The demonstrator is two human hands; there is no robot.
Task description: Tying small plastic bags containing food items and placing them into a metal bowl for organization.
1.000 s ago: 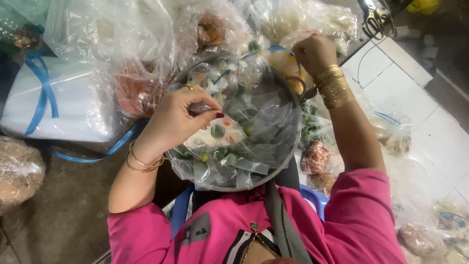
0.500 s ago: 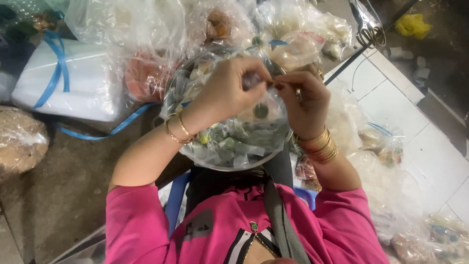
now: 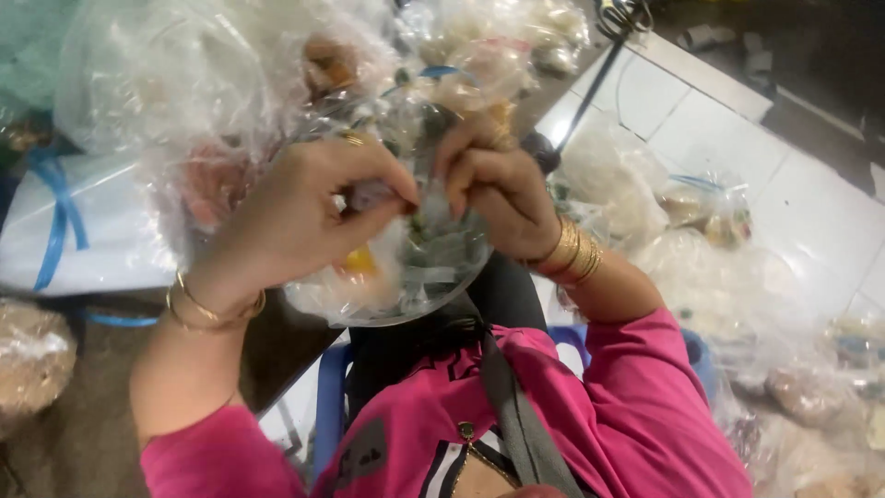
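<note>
Head view looked down past our bright pink sleeves (image 3: 636, 415) and the grey strap (image 3: 516, 415) across our chest to the work in our lap. Our left hand (image 3: 295, 217) and right hand (image 3: 498, 189) had met close together over a clear plastic bag of small green, white and yellow pieces (image 3: 415, 267), which rested on our knees just below the hands. The left thumb and forefinger were pinched shut on a fold of the bag's film near its top; the right fingers curled tight on the same bunched plastic just beside them, so both hands were clamped on the bag's mouth.

As we judged it, the bag was already filled and its neck gathered, but no knot or tie showed, so the closing seemed unfinished.

Beyond the hands lay more clear plastic bags of wrapped goods (image 3: 230, 83), a white bundle bound with blue ribbon (image 3: 74, 231) at the left, and a white tiled floor (image 3: 737, 138) at the right with further filled bags (image 3: 701, 258) on it.

We could not make out what the small pieces were, since the crinkled film blurred them. The fingertips hid the exact spot being pinched, and the pile at the top edge was cut off.
</note>
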